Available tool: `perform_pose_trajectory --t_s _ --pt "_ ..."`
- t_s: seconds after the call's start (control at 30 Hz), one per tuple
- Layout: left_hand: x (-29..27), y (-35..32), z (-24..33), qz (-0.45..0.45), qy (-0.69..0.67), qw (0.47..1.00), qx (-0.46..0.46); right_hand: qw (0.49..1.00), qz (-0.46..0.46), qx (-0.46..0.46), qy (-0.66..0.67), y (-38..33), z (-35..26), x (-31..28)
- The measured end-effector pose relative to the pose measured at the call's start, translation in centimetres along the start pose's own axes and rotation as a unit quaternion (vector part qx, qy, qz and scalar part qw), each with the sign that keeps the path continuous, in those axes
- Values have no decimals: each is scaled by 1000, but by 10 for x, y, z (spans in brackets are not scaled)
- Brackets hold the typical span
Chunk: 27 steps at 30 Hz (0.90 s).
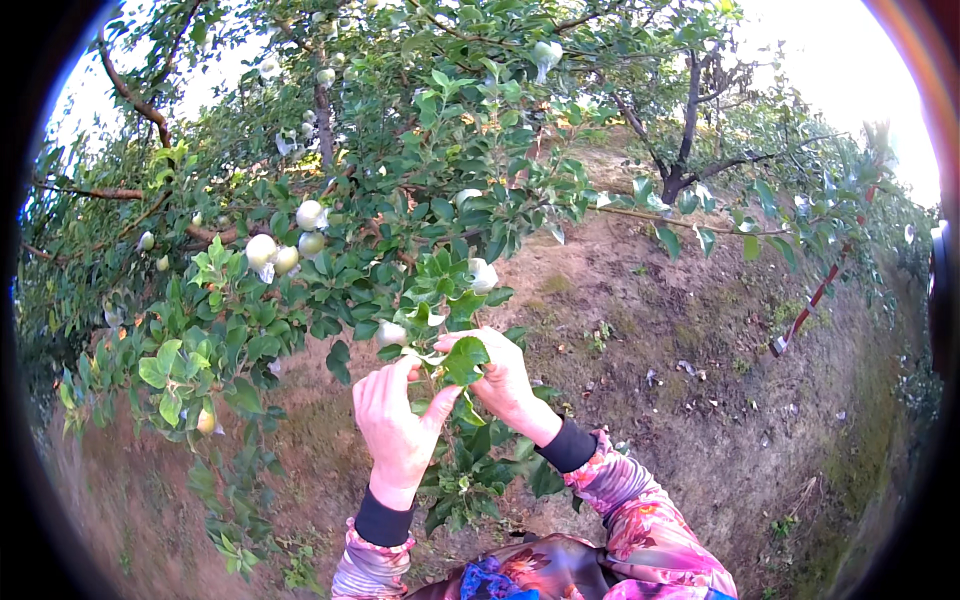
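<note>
In the middle of the view both hands meet among the leaves of an apple branch point(440, 290). My left hand point(392, 425) is closed, its fingers bent toward the stems and its thumb stretched to the right. My right hand point(505, 375) reaches in from the right with its fingertips together, partly behind a broad green leaf point(465, 360). Whatever the fingertips grip is too small or too covered to make out. Just above the left fingertips hangs a pale apple point(391, 333). Another whitish apple point(482, 276) with clear film around it hangs above my right hand.
Several pale apples point(261, 251) cluster at the left, some with film on them. A leafy branch point(690, 222) stretches out to the right. Near the right rim a red and white pole point(805, 315) slants downward. Bare sloping soil point(660, 330) lies below, with scraps on it.
</note>
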<state>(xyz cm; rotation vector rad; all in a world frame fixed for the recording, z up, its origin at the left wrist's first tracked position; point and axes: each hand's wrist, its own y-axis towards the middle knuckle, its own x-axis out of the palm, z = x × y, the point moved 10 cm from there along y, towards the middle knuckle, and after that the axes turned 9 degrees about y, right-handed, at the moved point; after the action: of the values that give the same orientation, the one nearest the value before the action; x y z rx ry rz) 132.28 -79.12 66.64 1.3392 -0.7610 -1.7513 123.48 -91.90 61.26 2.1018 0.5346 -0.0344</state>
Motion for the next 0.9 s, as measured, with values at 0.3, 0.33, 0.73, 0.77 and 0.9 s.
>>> perform_pose_trajectory --t_s 0.3,0.33,0.73,0.77,0.9 --pt "0 -7 0 18 9 999 39 1000 4 -21 -4 1 -8 -8" --pt "4 -6 -8 14 -2 1000 13 1000 9 -22 0 2 -7 -10" --pt "45 -24 -32 -87 -55 990 -92 999 22 -21 37 -9 -4 -19" --pt "42 -25 -31 -83 -62 990 -99 998 30 -17 52 -9 1 -20" --pt "44 -36 -41 -97 -98 975 -174 987 53 34 150 -13 16 -18"
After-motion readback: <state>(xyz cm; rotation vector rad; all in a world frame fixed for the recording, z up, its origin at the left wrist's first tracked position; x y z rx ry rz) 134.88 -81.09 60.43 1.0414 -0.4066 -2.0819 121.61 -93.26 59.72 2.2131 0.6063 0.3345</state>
